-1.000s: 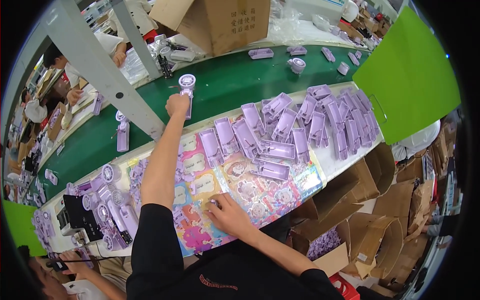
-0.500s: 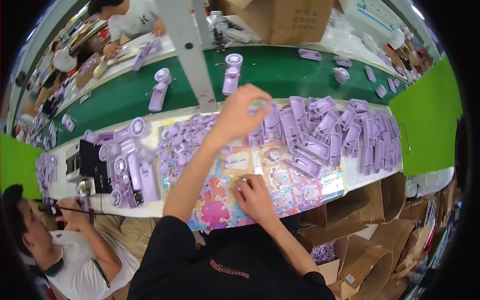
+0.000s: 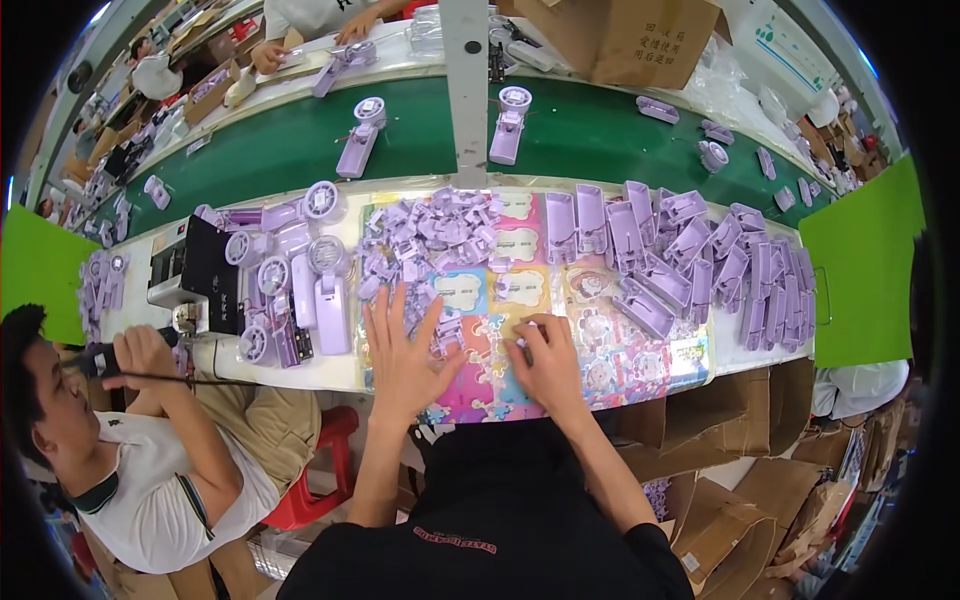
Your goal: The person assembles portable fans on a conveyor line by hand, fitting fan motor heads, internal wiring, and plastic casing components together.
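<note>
My left hand (image 3: 400, 355) is spread with fingers apart, at the near edge of a heap of small light-purple plastic parts (image 3: 425, 230). Its fingertips touch or hover just above the lowest pieces; I cannot tell which. My right hand (image 3: 548, 368) rests on the colourful printed mat (image 3: 490, 385), its fingers curled in a pinch. Between thumb and forefinger shows a bit of a small light-purple plastic part (image 3: 522, 342), mostly hidden. To the right of the heap, several hollow light-purple plastic housings (image 3: 625, 235) lie in rows and loose groups.
Purple round-headed assemblies (image 3: 272, 275) and a black box (image 3: 208, 275) stand at the left. Behind the table runs a green conveyor belt (image 3: 430, 125) carrying more units, with a metal post (image 3: 467, 90) before it. A co-worker (image 3: 150, 470) sits at left. Cardboard boxes (image 3: 725, 420) are at lower right.
My left hand has come down from the far housings toward the near left, and its fingers are now spread. The right hand keeps its pinch on the mat. The whole view has shifted.
</note>
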Demonstrator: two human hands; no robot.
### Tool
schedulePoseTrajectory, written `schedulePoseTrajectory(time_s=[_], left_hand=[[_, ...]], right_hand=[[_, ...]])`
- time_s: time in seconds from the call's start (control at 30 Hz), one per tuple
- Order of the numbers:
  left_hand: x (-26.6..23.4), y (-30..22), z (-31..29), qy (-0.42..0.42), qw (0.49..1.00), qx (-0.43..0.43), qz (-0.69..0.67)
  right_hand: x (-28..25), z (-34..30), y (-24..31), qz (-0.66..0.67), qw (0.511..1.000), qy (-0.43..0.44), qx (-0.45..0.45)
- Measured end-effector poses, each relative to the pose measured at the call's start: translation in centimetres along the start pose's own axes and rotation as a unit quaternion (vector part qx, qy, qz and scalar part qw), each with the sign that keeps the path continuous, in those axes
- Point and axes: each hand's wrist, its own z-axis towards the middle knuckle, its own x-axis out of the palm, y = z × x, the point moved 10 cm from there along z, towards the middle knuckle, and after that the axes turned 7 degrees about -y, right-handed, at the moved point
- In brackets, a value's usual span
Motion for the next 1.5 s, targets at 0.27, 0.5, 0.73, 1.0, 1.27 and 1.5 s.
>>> schedulePoseTrajectory(time_s=[0.27,0.5,0.73,1.0,1.27,1.5], left_hand=[[2.2,1.2,1.2,-0.031,0.999,-0.002,-0.031],[2.2,1.5,1.0,-0.034,0.998,-0.007,-0.049],[2.3,1.9,0.8,-0.025,0.999,-0.017,-0.038],[2.3,1.8,0.8,-0.025,0.999,-0.017,-0.020],[2.3,1.7,0.9,-0.026,0.999,-0.020,-0.025],[2.4,1.3,1.2,-0.027,0.999,-0.012,-0.016]], right_hand=[[0.2,-0.7,-0.6,-0.012,1.000,0.003,0.011],[0.2,-0.5,-0.5,-0.016,1.000,0.009,0.016],[0.2,-0.4,0.0,0.000,1.000,0.006,-0.001],[-0.1,-0.7,-0.2,0.000,1.000,0.003,0.006],[-0.3,-0.6,-0.2,-0.002,1.000,0.004,0.005],[-0.1,-0.7,-0.3,-0.006,1.000,0.013,0.001]])
